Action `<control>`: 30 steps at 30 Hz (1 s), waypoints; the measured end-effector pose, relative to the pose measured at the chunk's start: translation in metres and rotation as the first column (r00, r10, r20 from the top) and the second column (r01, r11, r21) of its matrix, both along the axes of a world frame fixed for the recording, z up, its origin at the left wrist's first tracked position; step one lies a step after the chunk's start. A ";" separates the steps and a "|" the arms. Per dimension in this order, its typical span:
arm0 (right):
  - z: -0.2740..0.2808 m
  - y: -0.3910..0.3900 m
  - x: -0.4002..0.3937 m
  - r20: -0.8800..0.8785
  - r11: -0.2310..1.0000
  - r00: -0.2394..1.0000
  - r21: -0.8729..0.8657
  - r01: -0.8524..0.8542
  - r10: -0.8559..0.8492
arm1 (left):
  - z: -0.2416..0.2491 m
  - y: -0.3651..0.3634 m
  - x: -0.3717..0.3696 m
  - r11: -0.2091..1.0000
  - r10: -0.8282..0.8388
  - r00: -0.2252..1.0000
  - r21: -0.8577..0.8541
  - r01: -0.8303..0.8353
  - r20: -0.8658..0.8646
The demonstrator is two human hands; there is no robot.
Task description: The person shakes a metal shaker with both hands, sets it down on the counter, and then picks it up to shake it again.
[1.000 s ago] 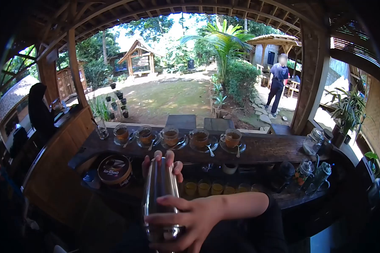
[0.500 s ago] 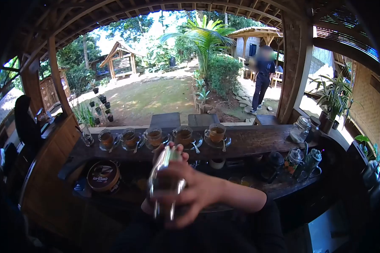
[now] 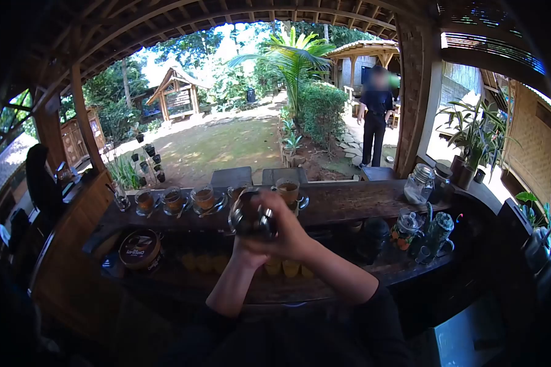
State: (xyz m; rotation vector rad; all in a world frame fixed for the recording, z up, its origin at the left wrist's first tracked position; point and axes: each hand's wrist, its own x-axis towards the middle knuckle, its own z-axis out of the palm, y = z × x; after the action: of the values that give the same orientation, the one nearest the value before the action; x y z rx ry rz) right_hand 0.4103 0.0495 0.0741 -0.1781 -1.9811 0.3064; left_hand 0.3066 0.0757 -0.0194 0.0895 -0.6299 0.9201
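Note:
Both of my hands are wrapped round a shiny metal cocktail shaker (image 3: 251, 221), held up over the counter with its rounded end facing me. My right hand (image 3: 283, 225) grips it from the right and above, fingers closed over the side. Underneath, my left hand (image 3: 251, 252) supports it; most of its fingers are hidden behind the shaker. Just beyond stand several glass cups of brown drink on saucers, among them one cup (image 3: 202, 197) left of the shaker and another (image 3: 288, 191) partly behind my right hand.
A brown round tub (image 3: 139, 248) and several yellow cups (image 3: 291, 268) sit on the lower shelf. At right are a lidded glass jar (image 3: 419, 185), a patterned jar (image 3: 405, 229) and a green textured vessel (image 3: 439, 231). A person (image 3: 375, 116) stands outside beyond the counter.
The shaker has moved up and away from me, tipping so its end faces me. Both hands moved with it, and my left forearm now shows. The person outside has turned.

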 end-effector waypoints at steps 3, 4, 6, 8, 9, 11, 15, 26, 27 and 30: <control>-0.001 -0.012 0.027 -0.136 0.988 0.983 0.115 -0.106 0.122 | 0.030 -0.034 0.010 0.842 0.463 0.662 0.061 -0.536 -0.589; 0.018 -0.043 0.038 0.085 0.920 0.990 0.367 -0.137 0.113 | 0.024 -0.027 0.001 0.921 0.388 0.789 0.172 -0.349 -0.476; 0.015 -0.083 0.053 0.401 0.713 0.878 0.533 -0.456 0.261 | 0.031 -0.036 0.001 0.854 0.338 0.912 0.482 -0.193 -0.233; 0.013 -0.093 0.066 0.380 0.660 0.893 0.611 -0.437 0.240 | 0.047 -0.050 0.017 0.686 0.367 0.929 0.686 -0.242 -0.039; 0.009 -0.085 0.074 0.403 0.740 0.868 0.482 -0.470 0.289 | 0.042 -0.051 0.024 0.685 0.371 0.928 0.686 -0.245 -0.039; 0.002 -0.041 0.078 0.194 0.835 0.961 0.480 -0.269 0.198 | 0.012 -0.050 0.040 0.878 0.479 0.794 0.204 -0.434 -0.375; -0.021 -0.015 0.084 -0.330 0.844 0.929 -0.438 -0.309 0.169 | -0.017 -0.039 0.058 0.906 0.326 0.746 -0.036 -0.423 -0.581; -0.043 -0.003 0.066 -0.175 0.952 0.975 -0.248 -0.179 0.138 | -0.036 -0.034 0.032 0.947 0.242 0.880 -0.097 -0.306 -0.408; -0.041 -0.003 0.064 -0.247 0.899 0.963 -0.389 -0.204 0.111 | -0.038 -0.034 0.026 0.918 0.263 0.761 -0.089 -0.386 -0.593; -0.016 -0.044 0.054 0.107 0.932 0.941 0.144 -0.334 0.321 | 0.003 -0.050 0.003 0.892 0.451 0.800 0.198 -0.406 -0.396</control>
State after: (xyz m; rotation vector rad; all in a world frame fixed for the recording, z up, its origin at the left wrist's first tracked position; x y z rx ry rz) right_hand 0.4640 0.0053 0.0578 0.2516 -2.1049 0.3562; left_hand 0.3094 0.0258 -0.0169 0.5385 -0.2350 1.2598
